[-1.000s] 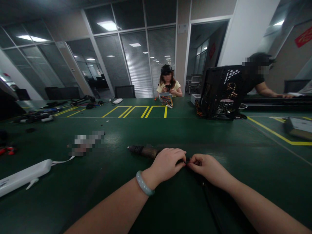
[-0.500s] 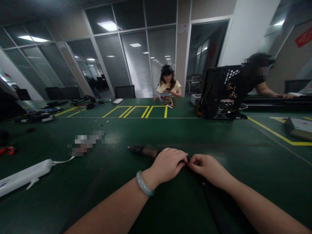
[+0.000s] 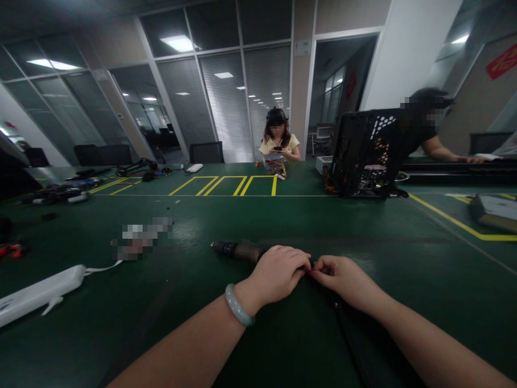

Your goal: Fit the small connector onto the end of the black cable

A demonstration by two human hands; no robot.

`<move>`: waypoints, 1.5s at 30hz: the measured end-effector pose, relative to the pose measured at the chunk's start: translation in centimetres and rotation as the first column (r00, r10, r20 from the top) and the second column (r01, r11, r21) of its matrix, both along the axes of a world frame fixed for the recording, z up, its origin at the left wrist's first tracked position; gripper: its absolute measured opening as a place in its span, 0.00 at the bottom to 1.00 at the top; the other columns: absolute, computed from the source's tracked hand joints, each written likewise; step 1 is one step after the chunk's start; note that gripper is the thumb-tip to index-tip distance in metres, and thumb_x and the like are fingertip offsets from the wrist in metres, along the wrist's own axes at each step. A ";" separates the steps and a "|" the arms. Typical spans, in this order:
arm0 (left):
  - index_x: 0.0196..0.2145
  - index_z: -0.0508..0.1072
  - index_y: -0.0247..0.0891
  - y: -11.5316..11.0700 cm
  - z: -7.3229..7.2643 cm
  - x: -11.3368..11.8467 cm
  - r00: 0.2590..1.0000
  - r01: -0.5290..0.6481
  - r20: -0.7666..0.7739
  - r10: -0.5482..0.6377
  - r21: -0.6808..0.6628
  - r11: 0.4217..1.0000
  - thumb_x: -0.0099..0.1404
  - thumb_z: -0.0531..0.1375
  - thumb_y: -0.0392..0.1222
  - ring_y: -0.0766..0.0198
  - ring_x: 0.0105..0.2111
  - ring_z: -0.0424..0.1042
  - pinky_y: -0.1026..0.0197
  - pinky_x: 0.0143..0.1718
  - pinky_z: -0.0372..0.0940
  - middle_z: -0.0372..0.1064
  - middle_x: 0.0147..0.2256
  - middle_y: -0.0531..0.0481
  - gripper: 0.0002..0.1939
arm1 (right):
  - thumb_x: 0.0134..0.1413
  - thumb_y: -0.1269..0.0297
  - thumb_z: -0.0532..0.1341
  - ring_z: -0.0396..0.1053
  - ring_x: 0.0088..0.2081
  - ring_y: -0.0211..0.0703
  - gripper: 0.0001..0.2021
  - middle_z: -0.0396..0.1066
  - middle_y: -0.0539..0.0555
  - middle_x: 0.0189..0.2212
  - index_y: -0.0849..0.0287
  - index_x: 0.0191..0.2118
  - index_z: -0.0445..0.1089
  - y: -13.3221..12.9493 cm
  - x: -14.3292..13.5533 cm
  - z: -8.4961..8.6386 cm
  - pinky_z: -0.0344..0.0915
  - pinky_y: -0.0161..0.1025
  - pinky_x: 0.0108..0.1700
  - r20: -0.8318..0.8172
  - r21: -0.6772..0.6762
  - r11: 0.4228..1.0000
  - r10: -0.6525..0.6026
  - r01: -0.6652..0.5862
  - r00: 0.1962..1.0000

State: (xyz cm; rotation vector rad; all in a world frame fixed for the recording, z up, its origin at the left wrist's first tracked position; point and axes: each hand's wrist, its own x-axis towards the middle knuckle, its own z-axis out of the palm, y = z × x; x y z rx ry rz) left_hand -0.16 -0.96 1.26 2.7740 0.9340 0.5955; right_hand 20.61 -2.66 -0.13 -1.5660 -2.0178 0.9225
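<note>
A dark, brownish cylindrical tool [image 3: 238, 250] lies on the green table [image 3: 283, 226], its tip pointing left. My left hand [image 3: 278, 272], with a pale bracelet on the wrist, rests closed over the tool's right end. My right hand [image 3: 342, 277] pinches a small dark part at that same end, fingertips touching those of the left hand. A black cable or strap [image 3: 351, 334] runs from under my right hand toward me. What is pinched is too small to make out.
A white power strip [image 3: 38, 293] lies at the left. A black computer case [image 3: 365, 153] stands at the back right with a person behind it. Another person sits across the table holding a phone. Tools lie at the far left, a grey box [image 3: 495, 211] at the right.
</note>
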 end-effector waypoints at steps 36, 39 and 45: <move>0.43 0.69 0.42 0.4 -0.5 0.1 0.996 -0.071 0.050 0.071 -0.009 0.997 0.63 0.61 0.41 0.59 0.48 0.68 0.53 0.50 0.62 0.69 0.48 0.52 0.10 | 0.55 0.56 0.58 0.67 0.26 0.38 0.11 0.72 0.49 0.25 0.58 0.31 0.72 0.2 0.2 -0.4 0.56 0.33 0.27 -0.038 0.010 1.000 0.012 -0.012 0.999; 0.40 0.68 0.40 0.5 -0.8 0.1 0.992 -0.104 0.068 0.104 -0.016 0.994 0.62 0.62 0.44 0.58 0.48 0.68 0.52 0.49 0.63 0.69 0.47 0.50 0.10 | 0.55 0.57 0.59 0.69 0.28 0.39 0.10 0.74 0.49 0.26 0.58 0.32 0.73 0.1 0.2 -0.3 0.58 0.33 0.28 -0.070 0.012 1.000 0.017 -0.016 0.997; 0.38 0.70 0.41 0.7 -1.0 0.2 0.999 -0.044 0.033 0.043 0.018 0.999 0.64 0.58 0.38 0.57 0.49 0.68 0.51 0.49 0.63 0.69 0.49 0.50 0.04 | 0.54 0.58 0.60 0.69 0.27 0.38 0.09 0.74 0.49 0.26 0.58 0.32 0.73 0.1 0.3 -0.3 0.58 0.32 0.27 -0.072 0.032 0.999 0.004 -0.002 0.997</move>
